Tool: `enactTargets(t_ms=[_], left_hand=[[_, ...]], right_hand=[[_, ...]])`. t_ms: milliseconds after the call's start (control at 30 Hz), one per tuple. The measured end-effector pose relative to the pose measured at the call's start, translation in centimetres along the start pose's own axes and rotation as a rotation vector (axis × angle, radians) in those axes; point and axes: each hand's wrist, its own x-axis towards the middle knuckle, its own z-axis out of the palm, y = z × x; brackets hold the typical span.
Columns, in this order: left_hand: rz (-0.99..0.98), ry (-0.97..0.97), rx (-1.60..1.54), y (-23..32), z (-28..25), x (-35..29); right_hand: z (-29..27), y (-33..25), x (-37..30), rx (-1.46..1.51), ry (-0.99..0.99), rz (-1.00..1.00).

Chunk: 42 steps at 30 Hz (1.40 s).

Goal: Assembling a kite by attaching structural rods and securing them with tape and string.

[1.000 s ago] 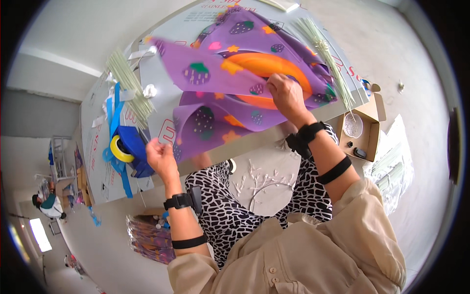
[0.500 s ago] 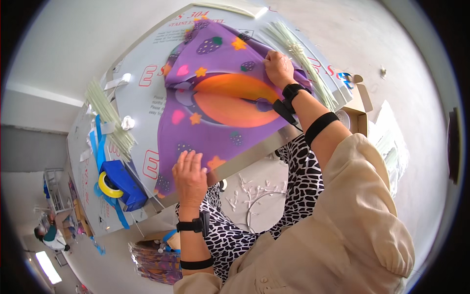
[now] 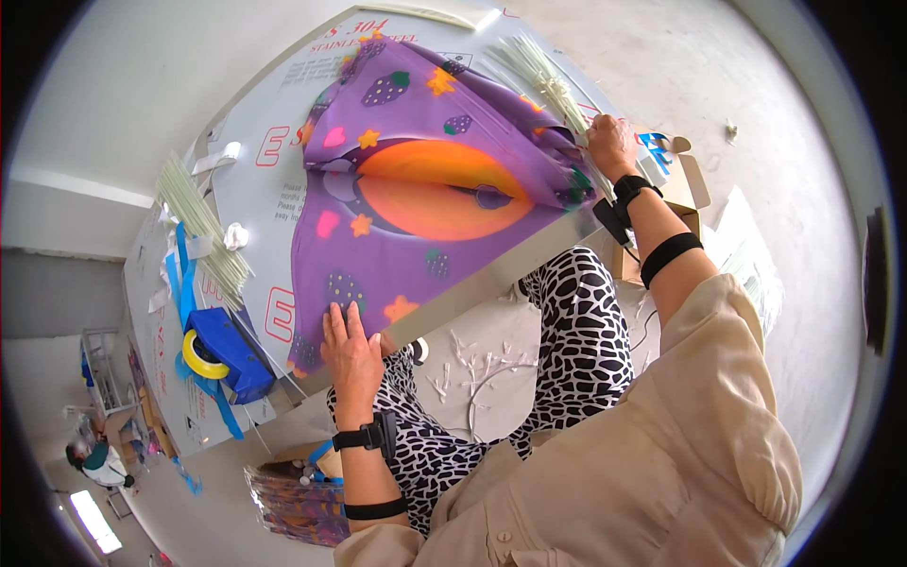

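Observation:
A purple printed cloth (image 3: 331, 236) with an orange oval, stars, hearts and dark berries lies spread over the work table, creased along its upper right side. My left hand (image 3: 352, 354) rests on its near left edge, fingers stretched out and holding nothing. At the right, my right hand (image 3: 614, 149) is at a bundle of thin pale rods (image 3: 557, 94), its fingers curled around the near part of it. How many rods are between the fingers is hidden.
The table (image 3: 250, 198) is covered in printed sheeting. More thin rods (image 3: 203, 227) lie at its left, by a blue tape dispenser (image 3: 248, 364) with yellow tape. An open cardboard box (image 3: 694, 184) stands right; plastic-wrapped packages (image 3: 293, 510) lie below left. Someone (image 3: 99, 463) is far off.
My right hand has let go of the cloth's upper right part and moved right to the rods. The left hand stays on the near edge, its fingers slightly more spread.

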Motion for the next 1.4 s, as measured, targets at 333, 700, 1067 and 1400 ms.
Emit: enactTargets(t_ms=[333, 700, 1067, 1400], left_hand=[[0.039, 0.077, -0.147, -1.7, 1.7, -0.4], [-0.144, 0.214, -1.227, 4.8, -0.4, -0.4], [0.039, 0.546, -0.294, -4.0, -2.5, 2.7], [0.194, 0.168, -0.452, -5.2, 1.3, 2.6]], right_hand=[[-2.9, -1.1, 0.3, 0.156, -0.115, -0.291], [-1.5, -17.6, -25.6, 1.274, -0.946, -0.103], [-0.1, -18.7, -27.8, 1.048, -0.817, -0.156], [2.1, -17.7, -26.0, 0.770, -0.221, -0.679]])
